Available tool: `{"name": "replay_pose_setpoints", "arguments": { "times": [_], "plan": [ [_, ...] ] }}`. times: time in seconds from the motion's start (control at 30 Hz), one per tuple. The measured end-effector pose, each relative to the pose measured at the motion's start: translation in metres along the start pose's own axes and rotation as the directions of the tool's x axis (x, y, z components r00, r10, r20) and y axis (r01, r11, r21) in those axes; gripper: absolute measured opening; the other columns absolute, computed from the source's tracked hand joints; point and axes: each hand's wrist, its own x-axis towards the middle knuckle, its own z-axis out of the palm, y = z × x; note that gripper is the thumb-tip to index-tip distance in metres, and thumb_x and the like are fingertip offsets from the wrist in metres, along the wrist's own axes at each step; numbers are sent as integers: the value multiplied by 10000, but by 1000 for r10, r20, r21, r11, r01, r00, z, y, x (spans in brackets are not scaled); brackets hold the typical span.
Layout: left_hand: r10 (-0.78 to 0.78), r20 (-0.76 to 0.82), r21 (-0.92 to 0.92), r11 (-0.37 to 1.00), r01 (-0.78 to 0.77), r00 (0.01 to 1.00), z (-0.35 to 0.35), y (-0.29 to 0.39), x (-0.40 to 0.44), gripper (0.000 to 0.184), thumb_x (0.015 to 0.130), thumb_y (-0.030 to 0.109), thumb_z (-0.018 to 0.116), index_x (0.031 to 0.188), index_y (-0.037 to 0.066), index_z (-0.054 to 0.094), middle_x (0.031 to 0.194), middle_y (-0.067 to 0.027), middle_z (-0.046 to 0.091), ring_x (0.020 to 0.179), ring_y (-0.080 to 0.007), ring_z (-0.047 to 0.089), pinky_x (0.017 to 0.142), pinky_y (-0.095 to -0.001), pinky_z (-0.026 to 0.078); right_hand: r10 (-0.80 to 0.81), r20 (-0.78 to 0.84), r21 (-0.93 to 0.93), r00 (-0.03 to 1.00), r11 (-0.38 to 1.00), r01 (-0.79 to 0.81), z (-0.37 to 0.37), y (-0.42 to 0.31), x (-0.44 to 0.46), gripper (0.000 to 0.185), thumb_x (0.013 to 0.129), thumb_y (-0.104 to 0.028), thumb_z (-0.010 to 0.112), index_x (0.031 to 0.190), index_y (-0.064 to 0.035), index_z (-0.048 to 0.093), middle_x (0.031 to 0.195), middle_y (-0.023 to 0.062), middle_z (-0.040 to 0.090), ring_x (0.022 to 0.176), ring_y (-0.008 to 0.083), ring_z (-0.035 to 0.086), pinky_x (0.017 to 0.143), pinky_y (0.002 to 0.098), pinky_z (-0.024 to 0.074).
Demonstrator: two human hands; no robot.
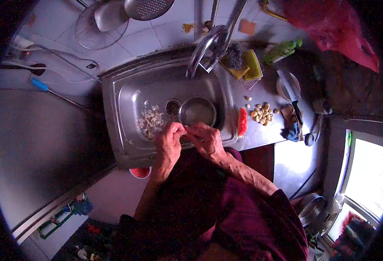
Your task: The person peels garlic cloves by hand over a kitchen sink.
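My left hand and my right hand meet above the front edge of the steel sink, fingertips pinched together. Whatever is between them is too small and covered to make out. Papery garlic skins lie in a heap on the sink floor, left of my hands. Just beyond my right hand a round metal bowl sits in the basin, beside the drain. On the counter to the right is a pile of pale peeled garlic cloves, with a few loose ones close by.
A red slice, perhaps watermelon, lies by the sink's right rim. Farther right, a knife rests across a white bowl. The faucet rises at the back, near sponges and a green bottle.
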Motion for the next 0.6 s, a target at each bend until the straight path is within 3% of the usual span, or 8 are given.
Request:
{"name": "replay_pose_setpoints", "arguments": {
  "times": [0.17,0.23,0.3,0.4,0.47,0.53,0.57,0.6],
  "plan": [
    [-6,-16,-57,998,5,1000,6,-15,-4,138,871,-110,564,937,11,564,818,-126,642,776,-275,681,669,-360,531,80,24,59,996,995,-81,4,4,1,238,886,-109,739,1101,-8,726,931,126,699,857,228,703,730,330,551],
    [11,-26,-56,998,-12,1000,7,-13,-2,153,865,-132,545,937,3,553,842,-129,636,786,-274,676,673,-359,532,356,92,302,930,880,-367,3,-2,4,173,888,-135,719,1028,-37,745,977,149,730,894,269,706,769,366,550],
    [51,-115,-211,975,-75,992,8,-7,0,194,837,-168,539,937,-3,535,901,-130,611,824,-286,653,674,-367,531,418,99,342,903,838,-425,7,0,5,196,892,-148,721,1053,-39,746,993,156,732,911,245,705,783,349,545],
    [52,-75,-219,973,-68,996,5,-4,1,221,814,-186,550,934,-2,521,944,-130,583,851,-298,629,679,-378,527,464,113,368,878,802,-471,4,-4,10,237,893,-169,728,1091,-40,745,1013,149,740,925,203,700,805,322,535],
    [65,-59,-157,985,-74,996,4,-7,2,227,809,-184,561,936,0,520,943,-129,580,856,-299,626,690,-379,527,450,118,357,885,812,-461,4,-5,11,256,890,-177,734,1105,-39,743,1015,136,744,922,185,696,814,313,532],
    [77,-42,-95,992,-80,996,2,-9,2,234,803,-181,572,938,3,519,942,-128,577,862,-301,622,700,-380,526,516,197,488,833,686,-540,7,-3,11,261,918,-192,717,1116,-23,738,1004,92,746,887,154,682,797,294,527],
    [79,-33,-51,995,-80,996,1,-10,2,232,803,-171,584,937,6,519,951,-128,579,867,-301,624,709,-378,526,516,199,488,833,685,-541,5,-4,12,261,918,-192,717,1116,-23,738,1004,92,746,887,154,682,797,294,527],
    [79,-24,-6,997,-79,997,1,-11,1,231,803,-161,596,937,9,519,959,-128,581,872,-302,626,717,-376,526,552,279,556,786,575,-601,1,-9,16,260,932,-198,705,1117,-17,730,990,71,740,881,140,673,785,284,524]
  ]
}}
